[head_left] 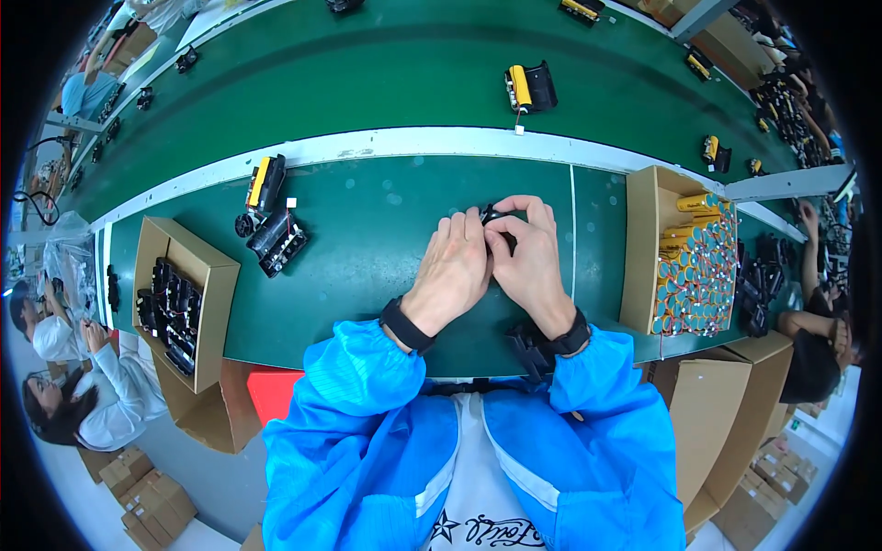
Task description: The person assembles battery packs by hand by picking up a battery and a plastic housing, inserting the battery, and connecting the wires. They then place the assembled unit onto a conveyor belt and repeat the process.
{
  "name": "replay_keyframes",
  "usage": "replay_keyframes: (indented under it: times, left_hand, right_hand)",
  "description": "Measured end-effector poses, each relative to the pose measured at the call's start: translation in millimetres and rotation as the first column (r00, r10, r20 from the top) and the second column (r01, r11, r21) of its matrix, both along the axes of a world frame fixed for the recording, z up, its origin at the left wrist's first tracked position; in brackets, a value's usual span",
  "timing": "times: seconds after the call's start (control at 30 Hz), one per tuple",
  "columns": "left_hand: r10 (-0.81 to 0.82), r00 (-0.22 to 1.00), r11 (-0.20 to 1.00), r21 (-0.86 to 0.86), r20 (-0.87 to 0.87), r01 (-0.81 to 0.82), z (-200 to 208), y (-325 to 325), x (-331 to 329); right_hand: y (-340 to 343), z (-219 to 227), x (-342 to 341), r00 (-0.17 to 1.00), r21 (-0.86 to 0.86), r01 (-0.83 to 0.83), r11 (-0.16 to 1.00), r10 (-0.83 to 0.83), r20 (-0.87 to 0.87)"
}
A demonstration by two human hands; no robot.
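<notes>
Both my hands are together above the green worktable. A small black plastic part (491,215) shows between their fingertips; most of it is hidden. My left hand (453,262) lies over it with its fingers pressed together. Thumb and forefinger of my right hand (530,253) close on the part from the other side. Beneath my right wrist rests another black plastic piece (526,351), partly covered by the sleeve. To the left on the table lie a black housing with a yellow battery pack (266,184) and a black housing (277,243) with a white connector.
A cardboard box of black parts (216,312) stands at the left, a box of yellow battery packs (640,257) at the right. Beyond a white rail (404,142), a green belt (367,83) carries housings with yellow batteries (520,87). Other people sit at both sides.
</notes>
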State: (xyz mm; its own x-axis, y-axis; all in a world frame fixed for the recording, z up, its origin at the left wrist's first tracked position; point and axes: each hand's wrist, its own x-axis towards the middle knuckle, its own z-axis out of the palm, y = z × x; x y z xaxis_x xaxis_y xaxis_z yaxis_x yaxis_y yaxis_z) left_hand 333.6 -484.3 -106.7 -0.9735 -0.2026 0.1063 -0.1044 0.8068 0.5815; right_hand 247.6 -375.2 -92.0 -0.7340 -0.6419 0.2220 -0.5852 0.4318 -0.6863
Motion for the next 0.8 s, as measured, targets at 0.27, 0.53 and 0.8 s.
replay_keyframes:
  times: [0.27, 0.53, 0.8]
  left_hand:
    - [0.076, 0.996, 0.995, 0.061, 0.049, -0.079, 11.7, 2.1, -0.7]
    - [0.128, 0.989, 0.992, -0.004, 0.068, -0.128, 13.9, 15.6, -4.8]
    - [0.197, 0.978, 0.98, -0.029, 0.07, -0.195, 12.1, 18.8, -6.2]
  right_hand:
    - [56.5, 31.4, 2.9, 0.877, 0.281, -0.043, 0.959, -0.098, 0.47]
    - [57.1, 20.3, -7.4, 0.993, 0.165, 0.117, 0.979, -0.111, -0.048]
    - [51.0, 21.4, 2.4, 0.997, 0.037, 0.03, 0.999, -0.033, 0.076]
